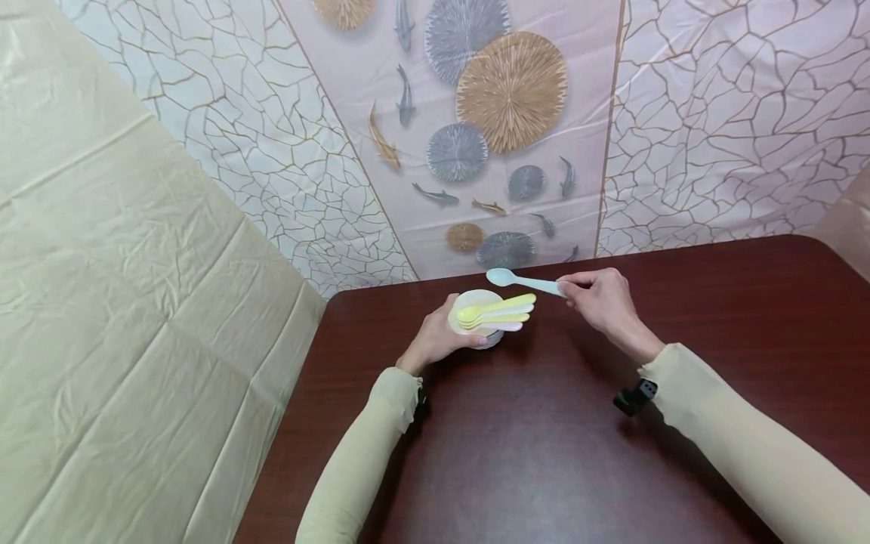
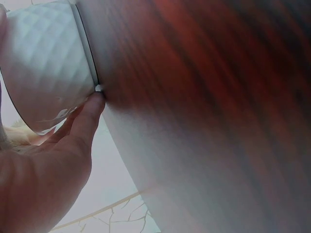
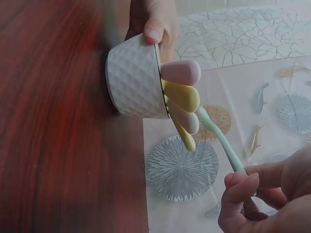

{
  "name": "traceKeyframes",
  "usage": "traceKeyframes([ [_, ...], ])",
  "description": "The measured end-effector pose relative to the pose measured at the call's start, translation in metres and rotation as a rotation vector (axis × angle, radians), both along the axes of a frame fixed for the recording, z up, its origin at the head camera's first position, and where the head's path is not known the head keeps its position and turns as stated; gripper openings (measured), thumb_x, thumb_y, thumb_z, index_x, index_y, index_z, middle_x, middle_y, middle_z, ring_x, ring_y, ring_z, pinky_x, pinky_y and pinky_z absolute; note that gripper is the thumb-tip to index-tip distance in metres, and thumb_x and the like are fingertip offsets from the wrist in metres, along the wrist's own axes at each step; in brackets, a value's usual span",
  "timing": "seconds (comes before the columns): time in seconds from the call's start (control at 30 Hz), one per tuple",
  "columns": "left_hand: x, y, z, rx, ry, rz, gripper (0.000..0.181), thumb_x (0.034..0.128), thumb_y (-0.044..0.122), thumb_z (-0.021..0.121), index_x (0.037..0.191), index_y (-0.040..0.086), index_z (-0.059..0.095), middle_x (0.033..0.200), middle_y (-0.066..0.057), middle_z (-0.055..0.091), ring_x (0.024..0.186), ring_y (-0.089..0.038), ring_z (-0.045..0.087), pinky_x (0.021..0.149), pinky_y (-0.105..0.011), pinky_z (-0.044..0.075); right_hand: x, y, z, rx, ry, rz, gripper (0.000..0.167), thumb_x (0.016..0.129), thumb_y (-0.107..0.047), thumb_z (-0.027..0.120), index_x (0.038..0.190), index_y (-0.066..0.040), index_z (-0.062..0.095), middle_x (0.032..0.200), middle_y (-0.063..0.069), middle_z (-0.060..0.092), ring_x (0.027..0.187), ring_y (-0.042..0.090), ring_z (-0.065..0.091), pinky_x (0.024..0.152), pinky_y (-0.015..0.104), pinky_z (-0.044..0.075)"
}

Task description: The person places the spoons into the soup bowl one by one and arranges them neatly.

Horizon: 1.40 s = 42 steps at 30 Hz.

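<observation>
My left hand (image 1: 437, 334) grips the side of a small white bowl (image 3: 132, 80) with a diamond-patterned wall. In the left wrist view, a fingertip reaches the base edge of the bowl (image 2: 46, 56). Several spoons stand in it, their handles leaning out over the rim to the right. Among them are a yellow spoon (image 3: 182, 97) and a pale pink spoon (image 3: 182, 73). Right of the bowl, my right hand (image 1: 606, 304) pinches a pale blue-green spoon (image 1: 537, 284) by its handle end. That spoon's head is in the air, just beyond the bowl in the head view.
Both hands work over a dark red-brown wooden table (image 1: 530, 453). Behind its far edge hangs a patterned wall cover (image 1: 578, 174) with fish and round motifs. A pale cloth sheet (image 1: 136, 340) drapes along the left side.
</observation>
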<state>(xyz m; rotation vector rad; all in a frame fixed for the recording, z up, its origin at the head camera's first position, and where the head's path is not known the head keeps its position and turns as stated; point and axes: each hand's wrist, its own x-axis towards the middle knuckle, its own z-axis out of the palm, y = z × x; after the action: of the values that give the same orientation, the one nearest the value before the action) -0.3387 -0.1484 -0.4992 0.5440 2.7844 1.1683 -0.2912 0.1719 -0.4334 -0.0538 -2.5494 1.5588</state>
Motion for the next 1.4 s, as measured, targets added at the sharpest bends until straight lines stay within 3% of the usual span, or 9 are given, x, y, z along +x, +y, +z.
traceKeyframes([
  [0.27,-0.001,-0.001,-0.002,0.001,0.0,-0.005,0.087,0.0774,0.046,0.098,0.149,0.027,0.053,0.135,-0.001,0.072,0.119,-0.022,0.065,0.107,-0.044,0.051,-0.013,-0.005,0.003,0.027,-0.009,0.052,0.025,0.104,-0.02,0.073,0.116,-0.001,0.084,0.067,-0.011,0.072,0.064,0.003,0.061,0.055,0.026,0.04],
  [0.47,-0.001,-0.001,-0.001,0.027,-0.003,-0.017,0.089,0.0766,0.043,0.099,0.151,0.027,0.053,0.135,0.0,0.072,0.12,-0.023,0.065,0.108,-0.046,0.05,-0.021,-0.009,0.004,0.039,0.001,0.084,0.025,0.104,-0.02,0.072,0.115,-0.001,0.084,0.069,-0.008,0.073,0.068,0.008,0.063,0.058,0.026,0.041],
  [0.8,-0.002,-0.001,-0.001,0.01,-0.016,-0.007,0.088,0.0779,0.044,0.098,0.151,0.028,0.052,0.135,0.0,0.072,0.12,-0.022,0.065,0.108,-0.045,0.05,-0.033,-0.021,0.011,0.089,0.012,0.151,0.028,0.104,-0.021,0.073,0.119,0.0,0.082,0.096,0.018,0.084,0.074,0.011,0.07,0.063,0.024,0.046],
  [0.97,-0.002,-0.001,-0.002,0.003,-0.013,-0.009,0.088,0.0776,0.045,0.098,0.151,0.027,0.052,0.135,0.0,0.072,0.12,-0.022,0.065,0.107,-0.045,0.051,-0.038,-0.027,0.014,0.105,-0.005,0.202,0.03,0.107,-0.02,0.07,0.124,0.002,0.08,0.124,0.027,0.079,0.094,0.036,0.078,0.064,0.026,0.048],
  [1.03,-0.002,-0.001,-0.001,0.007,-0.009,-0.013,0.089,0.0771,0.045,0.099,0.151,0.027,0.052,0.135,0.0,0.072,0.12,-0.023,0.065,0.106,-0.045,0.051,-0.041,-0.029,0.014,0.106,-0.023,0.214,0.03,0.108,-0.02,0.069,0.126,0.002,0.079,0.131,0.027,0.076,0.101,0.039,0.077,0.065,0.027,0.049],
  [1.2,-0.003,-0.001,-0.001,0.018,-0.009,-0.013,0.087,0.0771,0.045,0.099,0.149,0.028,0.053,0.133,0.001,0.072,0.117,-0.022,0.065,0.105,-0.044,0.051,-0.048,-0.031,0.013,0.106,-0.046,0.228,0.028,0.107,-0.017,0.068,0.125,0.001,0.08,0.134,0.027,0.075,0.085,0.024,0.075,0.062,0.028,0.049],
  [1.4,-0.003,-0.001,-0.001,0.01,-0.018,-0.017,0.087,0.0778,0.045,0.098,0.15,0.028,0.053,0.135,0.002,0.071,0.118,-0.02,0.065,0.105,-0.043,0.051,-0.054,-0.036,0.009,0.098,-0.057,0.248,0.025,0.106,-0.014,0.07,0.121,0.002,0.081,0.12,0.028,0.079,0.066,0.008,0.064,0.059,0.027,0.047],
])
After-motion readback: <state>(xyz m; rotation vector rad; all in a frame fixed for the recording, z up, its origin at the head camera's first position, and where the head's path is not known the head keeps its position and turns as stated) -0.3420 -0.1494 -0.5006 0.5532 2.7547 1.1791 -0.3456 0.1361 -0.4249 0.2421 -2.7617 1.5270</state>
